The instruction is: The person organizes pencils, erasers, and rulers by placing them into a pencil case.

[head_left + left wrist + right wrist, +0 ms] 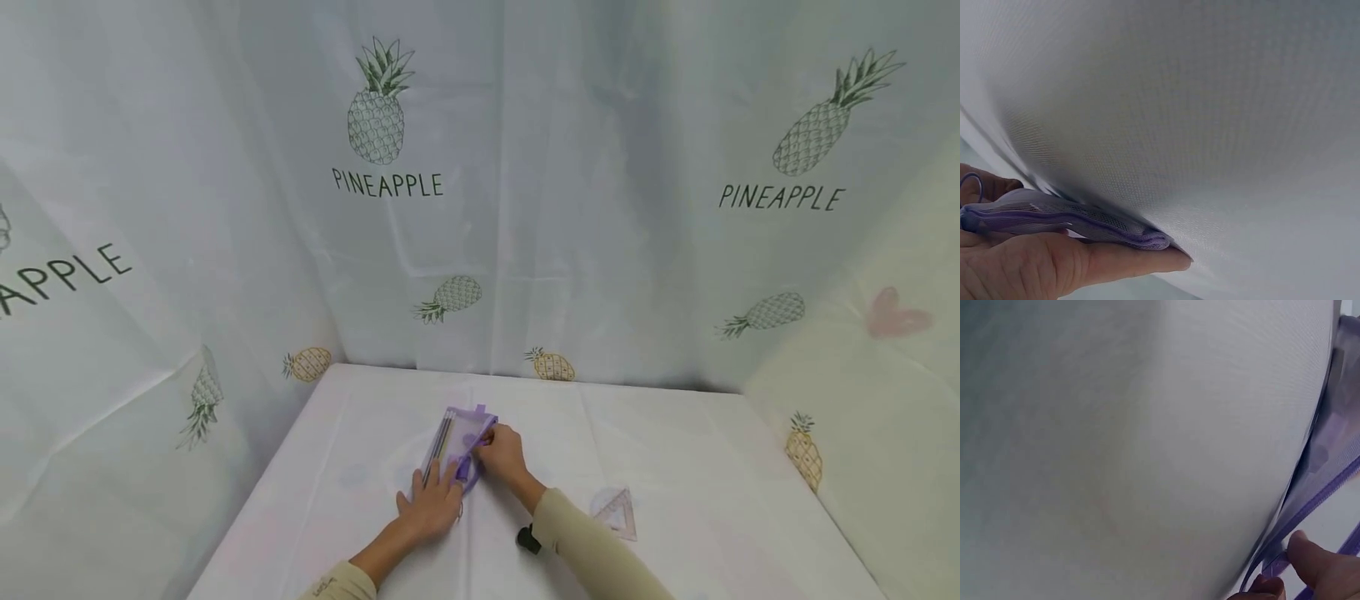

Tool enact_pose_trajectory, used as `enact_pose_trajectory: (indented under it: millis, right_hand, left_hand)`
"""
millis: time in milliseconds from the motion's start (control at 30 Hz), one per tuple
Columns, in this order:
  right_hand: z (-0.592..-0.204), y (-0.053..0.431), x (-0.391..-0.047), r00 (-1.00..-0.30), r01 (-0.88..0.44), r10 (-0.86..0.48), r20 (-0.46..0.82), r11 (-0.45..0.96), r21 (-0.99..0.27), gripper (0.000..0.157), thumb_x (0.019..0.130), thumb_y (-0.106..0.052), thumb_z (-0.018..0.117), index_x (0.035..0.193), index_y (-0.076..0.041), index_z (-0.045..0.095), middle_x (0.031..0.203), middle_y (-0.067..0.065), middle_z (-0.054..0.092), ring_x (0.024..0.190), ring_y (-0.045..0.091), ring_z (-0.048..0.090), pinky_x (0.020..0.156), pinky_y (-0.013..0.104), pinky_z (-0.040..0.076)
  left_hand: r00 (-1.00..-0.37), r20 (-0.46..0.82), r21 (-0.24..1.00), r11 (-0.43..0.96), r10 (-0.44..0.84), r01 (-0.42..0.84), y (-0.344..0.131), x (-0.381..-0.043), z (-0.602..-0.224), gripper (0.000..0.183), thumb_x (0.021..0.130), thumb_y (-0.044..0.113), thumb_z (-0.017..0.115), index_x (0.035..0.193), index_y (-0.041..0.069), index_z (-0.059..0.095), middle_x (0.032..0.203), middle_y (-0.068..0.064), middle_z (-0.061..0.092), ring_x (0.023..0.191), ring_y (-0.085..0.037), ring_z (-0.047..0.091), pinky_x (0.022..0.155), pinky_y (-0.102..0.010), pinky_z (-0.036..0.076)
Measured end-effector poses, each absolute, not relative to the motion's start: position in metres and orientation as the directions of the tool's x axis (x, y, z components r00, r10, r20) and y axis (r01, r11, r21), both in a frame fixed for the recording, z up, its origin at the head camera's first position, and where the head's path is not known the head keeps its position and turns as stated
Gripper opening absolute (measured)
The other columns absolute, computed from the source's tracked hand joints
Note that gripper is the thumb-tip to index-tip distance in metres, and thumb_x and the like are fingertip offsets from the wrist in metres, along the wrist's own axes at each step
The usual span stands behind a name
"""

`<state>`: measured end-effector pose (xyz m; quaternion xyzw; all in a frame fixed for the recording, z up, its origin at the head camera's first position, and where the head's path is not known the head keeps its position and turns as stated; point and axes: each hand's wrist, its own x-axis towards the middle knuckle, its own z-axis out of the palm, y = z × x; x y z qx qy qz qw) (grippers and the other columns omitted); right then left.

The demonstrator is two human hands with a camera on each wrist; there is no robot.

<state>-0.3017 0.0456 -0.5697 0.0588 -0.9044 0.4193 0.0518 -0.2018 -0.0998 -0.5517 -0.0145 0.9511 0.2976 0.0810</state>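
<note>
— Where's the pouch [459, 444]?

— Flat on the table [675, 442], right under both hands. It's a see-through purple one with pencils [438, 442] inside, lying along its left edge.

— What's the left hand [431, 507] doing?

— Pressing down on the near end of the pouch, fingers stretched out straight, palm flat. From the wrist view you can see a finger [1129, 259] lying along the pouch's underside edge, touching it.

— And the right hand [501, 454]?

— It's at the pouch's right edge, just beyond the left hand. Thumb and fingertip [1310, 556] are pinched together on a small purple tab [1275, 564] on the zip band.

— So the two hands are close?

— Nearly touching, with the pouch between and beneath them.

— Anything else near them?

— To the right of the right forearm there's a clear pinkish set square [615, 512] on the table, well apart from the pouch. A small black thing [528, 539] shows by that forearm; I can't tell what it is.

— And the room?

— The table has a white cloth. Behind and on both sides hang pale curtains [570, 208] printed with pineapples and the word PINEAPPLE. On the right one there's a faint pink heart [896, 315].
</note>
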Motion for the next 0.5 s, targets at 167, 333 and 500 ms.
enact_pose_trajectory:
  millis: [167, 333, 500]
  right_hand:
    - [-0.571, 0.048, -0.299, -0.992, -0.122, -0.055, 0.112, 0.615, -0.779, 0.009, 0.073, -0.005, 0.077, 0.077, -0.003, 0.069, 0.069, 0.003, 0.066, 0.059, 0.011, 0.056, 0.053, 0.024, 0.049]
    - [-0.566, 0.052, -0.293, -0.988, -0.150, -0.121, 0.096, 0.615, -0.774, 0.016, 0.075, -0.010, 0.081, 0.087, -0.002, 0.072, 0.080, 0.006, 0.072, 0.071, 0.015, 0.064, 0.063, 0.026, 0.054]
    - [-0.551, 0.058, -0.281, -0.970, -0.239, -0.209, 0.126, 0.710, -0.663, 0.029, 0.077, -0.013, 0.080, 0.101, 0.001, 0.072, 0.097, 0.013, 0.074, 0.089, 0.030, 0.069, 0.077, 0.041, 0.057]
  left_hand:
    - [-0.985, -0.171, 0.567, 0.821, 0.031, -0.073, -0.097, -0.201, -0.553, 0.053, 0.102, 0.037, 0.032, 0.150, 0.015, 0.043, 0.161, -0.021, 0.027, 0.146, -0.053, 0.015, 0.103, -0.083, 0.008]
    - [-0.986, -0.164, 0.559, 0.827, 0.032, -0.066, -0.097, -0.201, -0.553, 0.053, 0.103, 0.037, 0.032, 0.150, 0.016, 0.043, 0.161, -0.020, 0.027, 0.146, -0.053, 0.016, 0.103, -0.083, 0.009]
    - [-0.986, -0.161, 0.538, 0.840, 0.031, -0.062, -0.098, -0.201, -0.554, 0.054, 0.102, 0.037, 0.033, 0.150, 0.015, 0.042, 0.162, -0.020, 0.025, 0.146, -0.053, 0.016, 0.103, -0.083, 0.009]
